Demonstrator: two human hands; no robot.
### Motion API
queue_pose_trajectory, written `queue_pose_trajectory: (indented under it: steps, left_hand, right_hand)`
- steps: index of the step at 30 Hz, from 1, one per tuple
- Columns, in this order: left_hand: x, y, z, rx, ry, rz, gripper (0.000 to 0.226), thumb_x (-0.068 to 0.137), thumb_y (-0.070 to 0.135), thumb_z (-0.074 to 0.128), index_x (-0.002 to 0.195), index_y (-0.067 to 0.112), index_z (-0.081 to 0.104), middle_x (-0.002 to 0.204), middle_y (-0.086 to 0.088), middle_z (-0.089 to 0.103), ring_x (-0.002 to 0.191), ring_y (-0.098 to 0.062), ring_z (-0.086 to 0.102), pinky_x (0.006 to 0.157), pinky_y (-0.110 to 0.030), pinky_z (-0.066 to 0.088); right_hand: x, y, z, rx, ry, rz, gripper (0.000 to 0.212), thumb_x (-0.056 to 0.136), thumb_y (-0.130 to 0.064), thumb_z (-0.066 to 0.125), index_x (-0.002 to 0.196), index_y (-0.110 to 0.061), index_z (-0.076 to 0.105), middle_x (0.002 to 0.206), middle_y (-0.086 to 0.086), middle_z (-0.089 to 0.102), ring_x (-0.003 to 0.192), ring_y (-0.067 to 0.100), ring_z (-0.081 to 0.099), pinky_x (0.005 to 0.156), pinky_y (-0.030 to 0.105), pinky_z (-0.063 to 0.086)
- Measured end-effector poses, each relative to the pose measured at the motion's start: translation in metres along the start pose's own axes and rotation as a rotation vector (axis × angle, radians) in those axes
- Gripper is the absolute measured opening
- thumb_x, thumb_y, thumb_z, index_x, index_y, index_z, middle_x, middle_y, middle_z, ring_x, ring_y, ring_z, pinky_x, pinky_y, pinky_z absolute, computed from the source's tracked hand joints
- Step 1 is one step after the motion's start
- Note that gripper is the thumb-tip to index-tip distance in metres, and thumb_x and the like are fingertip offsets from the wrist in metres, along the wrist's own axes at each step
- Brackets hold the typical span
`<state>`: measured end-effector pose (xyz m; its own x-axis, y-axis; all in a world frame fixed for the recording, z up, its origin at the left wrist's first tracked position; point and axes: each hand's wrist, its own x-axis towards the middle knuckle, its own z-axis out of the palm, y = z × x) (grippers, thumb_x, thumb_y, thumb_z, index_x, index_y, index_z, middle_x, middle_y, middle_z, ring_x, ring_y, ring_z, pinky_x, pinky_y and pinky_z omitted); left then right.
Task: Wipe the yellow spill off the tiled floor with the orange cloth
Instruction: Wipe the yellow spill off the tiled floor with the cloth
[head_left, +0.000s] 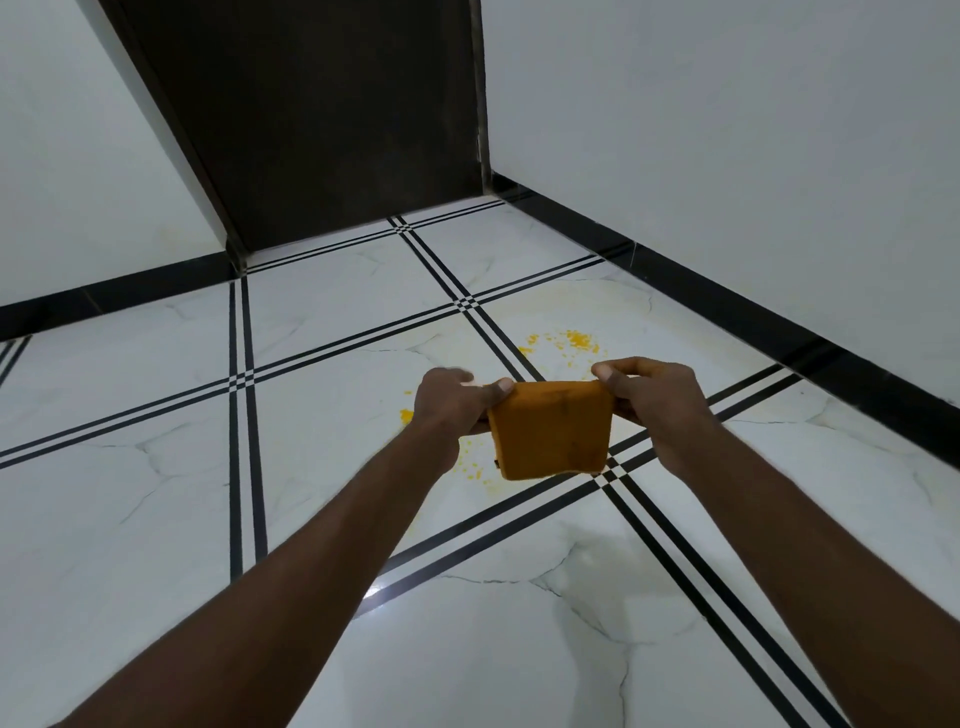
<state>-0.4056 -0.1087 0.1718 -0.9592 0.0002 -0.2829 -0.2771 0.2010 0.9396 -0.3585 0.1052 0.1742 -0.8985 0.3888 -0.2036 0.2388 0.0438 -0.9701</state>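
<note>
I hold a folded orange cloth (551, 430) up in the air between both hands. My left hand (453, 401) pinches its upper left corner and my right hand (649, 399) pinches its upper right corner, so the cloth hangs down flat above the floor. The yellow spill (569, 343) lies on the white marble-look tiled floor (363, 452) as scattered specks beyond the cloth. More yellow specks (470, 460) show below my left wrist, and a small blob (406, 414) sits to its left. The cloth hides part of the spill.
A dark wooden door (322, 114) closes the corner ahead. White walls with a black skirting band (727, 291) run along the right and left. Black double stripes (244, 379) cross the floor tiles.
</note>
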Motion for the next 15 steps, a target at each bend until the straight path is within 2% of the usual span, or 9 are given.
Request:
queue_pose_trajectory:
  steps: [1,3,5,7,11,13,15]
  left_hand:
    - [0.001,0.002,-0.009,0.005,-0.039,0.010,0.059,0.082,0.019,0.085,0.132,0.003,0.060,0.117,-0.021,0.070,0.101,-0.032,0.073,0.072,-0.031,0.064]
    - [0.003,0.005,-0.026,0.101,-0.168,0.073,0.049,0.081,0.018,0.085,0.127,0.012,0.068,0.113,-0.014,0.071,0.106,-0.029,0.071,0.082,-0.033,0.063]
    - [0.001,0.002,-0.044,0.296,-0.201,0.164,0.038,0.079,0.014,0.086,0.115,0.014,0.075,0.098,-0.005,0.072,0.102,-0.025,0.070,0.088,-0.039,0.062]
    - [-0.002,-0.004,-0.050,0.476,-0.162,0.248,0.029,0.077,0.010,0.086,0.104,0.013,0.079,0.086,-0.004,0.074,0.092,-0.025,0.073,0.088,-0.042,0.062]
    - [-0.003,-0.029,-0.069,0.574,-0.105,0.249,0.018,0.077,0.012,0.084,0.095,0.011,0.082,0.081,-0.010,0.077,0.083,-0.025,0.075,0.080,-0.034,0.063]
    - [0.007,-0.043,-0.080,0.624,-0.068,0.242,0.019,0.076,0.016,0.085,0.094,0.012,0.082,0.085,-0.009,0.077,0.081,-0.018,0.070,0.072,-0.024,0.055]
    - [0.026,-0.051,-0.087,0.644,-0.036,0.229,0.020,0.075,0.017,0.087,0.094,0.013,0.083,0.090,-0.008,0.078,0.085,-0.016,0.068,0.071,-0.021,0.050]
  right_hand:
    - [-0.001,-0.001,0.001,-0.034,-0.107,-0.022,0.015,0.088,-0.013,0.078,0.103,-0.011,0.077,0.105,0.016,0.074,0.097,0.027,0.071,0.093,0.038,0.059]
    - [-0.003,0.000,0.004,-0.252,-0.230,-0.130,0.018,0.086,-0.011,0.079,0.104,-0.013,0.077,0.102,0.015,0.074,0.096,0.025,0.069,0.086,0.038,0.060]
    - [-0.003,0.003,0.018,-0.528,-0.218,-0.256,0.014,0.085,-0.010,0.078,0.095,-0.019,0.076,0.090,0.005,0.073,0.085,0.020,0.069,0.070,0.026,0.056]
    - [-0.004,0.006,0.027,-0.682,-0.165,-0.346,0.014,0.084,-0.011,0.078,0.089,-0.023,0.075,0.077,-0.005,0.069,0.074,0.013,0.065,0.059,0.016,0.043]
    - [-0.001,0.023,0.048,-0.791,-0.182,-0.412,0.008,0.081,-0.019,0.082,0.088,-0.018,0.078,0.074,-0.010,0.061,0.073,0.007,0.059,0.061,0.018,0.036]
    - [0.008,0.036,0.065,-0.822,-0.213,-0.427,0.010,0.080,-0.023,0.083,0.088,-0.018,0.078,0.079,-0.008,0.061,0.080,0.011,0.058,0.066,0.024,0.036]
    - [0.024,0.045,0.081,-0.808,-0.229,-0.410,0.012,0.080,-0.022,0.083,0.090,-0.016,0.080,0.079,-0.004,0.064,0.084,0.017,0.062,0.063,0.021,0.036]
